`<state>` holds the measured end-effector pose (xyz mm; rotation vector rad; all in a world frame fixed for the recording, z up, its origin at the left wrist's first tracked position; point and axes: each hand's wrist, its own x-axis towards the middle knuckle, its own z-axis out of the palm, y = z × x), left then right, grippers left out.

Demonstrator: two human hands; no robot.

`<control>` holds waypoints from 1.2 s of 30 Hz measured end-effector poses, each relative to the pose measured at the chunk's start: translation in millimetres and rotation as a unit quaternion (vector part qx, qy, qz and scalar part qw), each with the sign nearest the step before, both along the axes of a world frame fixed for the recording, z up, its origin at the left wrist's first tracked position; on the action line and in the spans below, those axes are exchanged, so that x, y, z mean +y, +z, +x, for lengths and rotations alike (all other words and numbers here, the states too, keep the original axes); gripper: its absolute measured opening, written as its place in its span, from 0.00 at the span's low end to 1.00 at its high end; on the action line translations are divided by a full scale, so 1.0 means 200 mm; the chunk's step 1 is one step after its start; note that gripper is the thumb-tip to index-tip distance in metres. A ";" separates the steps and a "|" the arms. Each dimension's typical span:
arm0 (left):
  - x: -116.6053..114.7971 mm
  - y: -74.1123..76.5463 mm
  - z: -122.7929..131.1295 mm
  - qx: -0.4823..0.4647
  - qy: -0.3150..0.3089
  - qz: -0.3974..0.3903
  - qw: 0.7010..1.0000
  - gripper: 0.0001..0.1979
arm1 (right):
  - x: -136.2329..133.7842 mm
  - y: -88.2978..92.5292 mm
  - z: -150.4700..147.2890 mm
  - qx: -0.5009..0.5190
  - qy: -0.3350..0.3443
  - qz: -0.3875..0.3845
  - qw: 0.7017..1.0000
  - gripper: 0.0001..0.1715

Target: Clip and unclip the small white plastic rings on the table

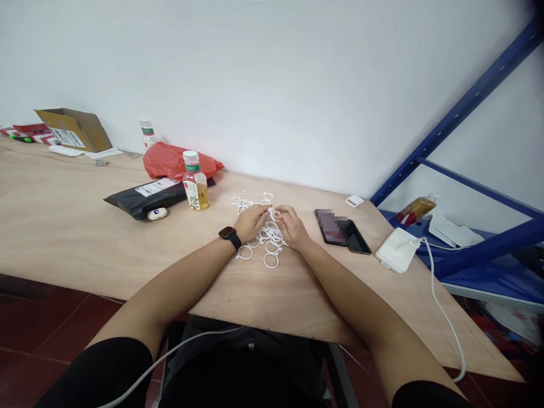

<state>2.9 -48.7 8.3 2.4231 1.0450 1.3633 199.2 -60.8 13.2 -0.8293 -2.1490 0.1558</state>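
Rings [276, 237] lie in a loose heap on the table [255, 300], under and around both hands. The left hand [252, 222] and right hand [292, 226] meet over the heap, fingers bent in, gripping one ring [272, 213] between their fingertips. To the left stands a capped bottle [196, 187], its lower part holding yellow drink. Behind it are a black parcel [148, 195] and a red bag [168, 161], contents hidden. A second bottle [147, 133] stands behind the bag, partly covered. Farther left sits a box [80, 131], flaps open, inside not visible. On the blue shelf [501, 277] at right, a third bottle [419, 208] holds amber drink.
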 end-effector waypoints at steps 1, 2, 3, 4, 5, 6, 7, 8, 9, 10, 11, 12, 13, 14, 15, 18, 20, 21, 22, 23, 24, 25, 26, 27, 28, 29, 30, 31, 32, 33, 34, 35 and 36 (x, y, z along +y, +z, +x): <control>0.00 0.00 0.00 -0.008 0.000 0.005 1.000 0.16 | 0.00 0.00 0.01 0.001 -0.008 -0.001 1.000 0.19; -0.01 0.01 0.00 -0.015 0.001 0.008 1.000 0.16 | 0.00 0.00 0.01 0.001 -0.015 -0.001 1.000 0.19; -0.01 0.01 0.00 -0.019 0.003 0.011 1.000 0.15 | 0.01 0.00 0.02 -0.001 -0.019 0.000 1.000 0.19; -0.01 0.01 0.00 -0.020 0.007 0.012 1.000 0.14 | 0.01 0.00 0.02 -0.006 -0.019 0.003 1.000 0.19; 0.00 0.01 0.00 -0.017 0.012 0.014 1.000 0.13 | 0.01 0.00 0.02 -0.012 -0.017 0.005 1.000 0.18; 0.00 0.01 0.00 -0.013 0.016 0.016 1.000 0.12 | 0.01 0.00 0.02 -0.017 -0.014 0.009 1.000 0.17; 0.00 0.01 0.00 -0.009 0.018 0.020 1.000 0.12 | 0.01 0.00 0.02 -0.020 -0.011 0.013 1.000 0.16; 0.00 0.01 0.00 -0.005 0.017 0.026 1.000 0.11 | 0.01 0.00 0.01 -0.018 -0.012 0.018 1.000 0.15; 0.00 0.01 0.00 -0.001 0.013 0.032 0.999 0.11 | 0.01 0.00 0.01 -0.012 -0.018 0.023 0.999 0.15; 0.00 0.01 0.00 0.003 0.008 0.039 0.999 0.12 | 0.01 -0.01 0.01 -0.003 -0.031 0.028 0.999 0.15; 0.00 0.01 0.00 0.008 0.002 0.045 0.999 0.12 | 0.02 -0.01 0.01 0.007 -0.046 0.031 0.998 0.15; 0.00 0.01 0.01 0.014 -0.005 0.048 0.999 0.12 | 0.02 -0.01 0.01 0.015 -0.061 0.032 0.997 0.16; 0.00 0.01 0.01 0.022 -0.012 0.051 0.998 0.12 | 0.03 -0.02 0.01 0.020 -0.071 0.033 0.997 0.16; 0.00 0.01 0.01 0.029 -0.018 0.052 0.998 0.12 | 0.03 -0.02 0.01 0.022 -0.075 0.035 0.996 0.15; -0.01 0.01 0.01 0.037 -0.022 0.052 0.998 0.13 | 0.04 -0.02 0.01 0.022 -0.072 0.037 0.996 0.15; -0.01 0.02 0.01 0.061 -0.018 0.052 0.997 0.14 | 0.04 -0.02 0.01 0.016 -0.054 0.045 0.997 0.12; -0.02 0.02 0.00 0.076 -0.007 0.056 0.995 0.14 | 0.03 -0.02 0.00 0.009 -0.052 0.048 0.997 0.12; -0.02 0.02 0.00 0.084 -0.001 0.060 0.995 0.14 | 0.02 -0.02 0.00 0.004 -0.055 0.049 0.997 0.11; -0.02 0.03 0.00 0.090 0.005 0.064 0.994 0.14 | 0.02 -0.01 -0.01 -0.002 -0.059 0.049 0.997 0.11; -0.02 0.03 0.00 0.095 0.011 0.066 0.993 0.14 | 0.02 -0.01 -0.01 -0.007 -0.063 0.051 0.997 0.11; -0.02 0.03 0.01 0.097 0.015 0.066 0.993 0.14 | 0.02 -0.01 -0.01 -0.011 -0.067 0.052 0.996 0.12; -0.03 0.03 0.01 0.098 0.018 0.064 0.993 0.13 | 0.02 -0.01 -0.01 -0.013 -0.069 0.053 0.996 0.12; -0.03 0.04 0.01 0.096 0.021 0.060 0.993 0.13 | 0.02 -0.01 0.00 -0.013 -0.073 0.052 0.996 0.12; -0.03 0.04 0.01 0.092 0.023 0.057 0.994 0.13 | 0.03 -0.01 0.01 -0.010 -0.079 0.048 0.996 0.13; -0.04 0.04 0.01 0.088 0.023 0.054 0.994 0.13 | 0.05 -0.01 0.02 -0.005 -0.090 0.042 0.995 0.14; -0.04 0.04 0.01 0.084 0.022 0.052 0.995 0.12 | 0.06 -0.01 0.04 0.000 -0.107 0.033 0.994 0.15; -0.04 0.05 0.01 0.080 0.022 0.051 0.995 0.12 | 0.08 -0.01 0.06 0.004 -0.129 0.023 0.991 0.16; -0.04 0.05 0.01 0.077 0.022 0.050 0.996 0.12 | 0.10 -0.02 0.08 0.003 -0.155 0.012 0.988 0.17; -0.04 0.05 0.01 0.072 0.024 0.047 0.996 0.13 | 0.12 -0.03 0.10 -0.013 -0.177 -0.002 0.984 0.18; -0.04 0.04 0.00 0.065 0.029 0.043 0.997 0.13 | 0.14 -0.04 0.12 -0.038 -0.200 -0.022 0.979 0.19; -0.03 0.04 0.00 0.055 0.039 0.036 0.997 0.13 | 0.16 -0.06 0.14 -0.066 -0.224 -0.047 0.971 0.20; -0.02 0.04 -0.01 0.042 0.052 0.027 0.997 0.14 | 0.17 -0.07 0.16 -0.093 -0.247 -0.075 0.961 0.21; -0.01 0.03 -0.02 0.027 0.065 0.018 0.997 0.14 | 0.18 -0.08 0.16 -0.118 -0.265 -0.101 0.952 0.22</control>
